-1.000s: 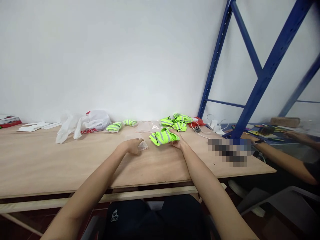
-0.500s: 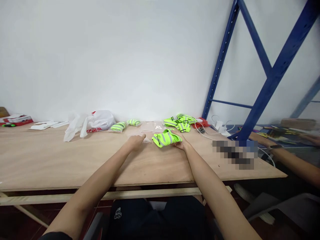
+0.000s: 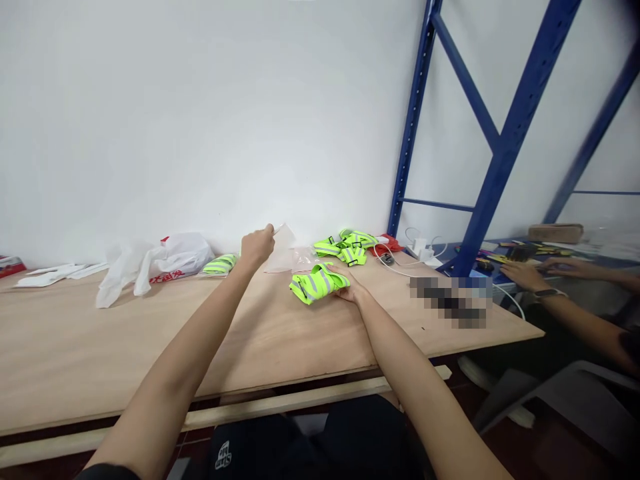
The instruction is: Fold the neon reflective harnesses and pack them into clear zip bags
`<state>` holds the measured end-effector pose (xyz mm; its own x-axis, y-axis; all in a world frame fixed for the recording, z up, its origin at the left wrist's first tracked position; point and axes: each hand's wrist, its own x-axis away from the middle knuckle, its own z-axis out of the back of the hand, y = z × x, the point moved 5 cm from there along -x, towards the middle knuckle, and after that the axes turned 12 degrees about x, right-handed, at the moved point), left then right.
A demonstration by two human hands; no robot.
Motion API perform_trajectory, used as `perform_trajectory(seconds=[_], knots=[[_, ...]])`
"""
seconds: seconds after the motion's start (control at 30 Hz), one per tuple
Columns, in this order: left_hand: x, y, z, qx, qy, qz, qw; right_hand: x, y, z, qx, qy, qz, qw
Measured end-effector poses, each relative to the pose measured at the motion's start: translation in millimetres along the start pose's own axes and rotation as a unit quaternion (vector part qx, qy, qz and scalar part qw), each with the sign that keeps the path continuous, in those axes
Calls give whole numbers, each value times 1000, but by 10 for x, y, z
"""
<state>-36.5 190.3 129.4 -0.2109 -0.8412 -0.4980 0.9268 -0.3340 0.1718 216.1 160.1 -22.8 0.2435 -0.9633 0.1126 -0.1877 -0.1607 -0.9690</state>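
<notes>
My left hand (image 3: 258, 246) is closed on the corner of a clear plastic bag (image 3: 283, 248), which hangs raised above the table near the wall. My right hand (image 3: 350, 288) is closed around the right end of a folded fluorescent yellow-green reflective strap bundle (image 3: 314, 285) with grey stripes, just above the tabletop. Behind it lies a loose heap of more reflective straps (image 3: 353, 245). Another clear bag (image 3: 303, 259) lies flat between the heap and the raised bag. To the left of my left hand is a packed strap bundle (image 3: 220, 265) in clear plastic.
White plastic bags (image 3: 180, 259) and flat white pieces (image 3: 55, 275) lie along the back left. A red item (image 3: 393, 245), white cable and charger (image 3: 423, 250) are at the right, beside a blue metal frame (image 3: 480, 200). Another person's arm (image 3: 565, 300) reaches over a farther table.
My left hand has lifted from the tabletop toward the wall, raising the clear bag with it. My right hand still holds the strap bundle. The view has turned slightly right.
</notes>
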Motion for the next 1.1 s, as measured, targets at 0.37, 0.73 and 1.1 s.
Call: perform_trajectory(seconds=[0.37,0.73,1.1], knots=[[-137,57,-861,37,-78,-44,995,4,8,-57,9,-18,-4,1000],[31,73,-1079,174,-119,-12,977,-35,50,-66,31,-22,-6,999],[807,226,-633,346,-320,-138,871,-47,17,-324,84,-91,57,991]])
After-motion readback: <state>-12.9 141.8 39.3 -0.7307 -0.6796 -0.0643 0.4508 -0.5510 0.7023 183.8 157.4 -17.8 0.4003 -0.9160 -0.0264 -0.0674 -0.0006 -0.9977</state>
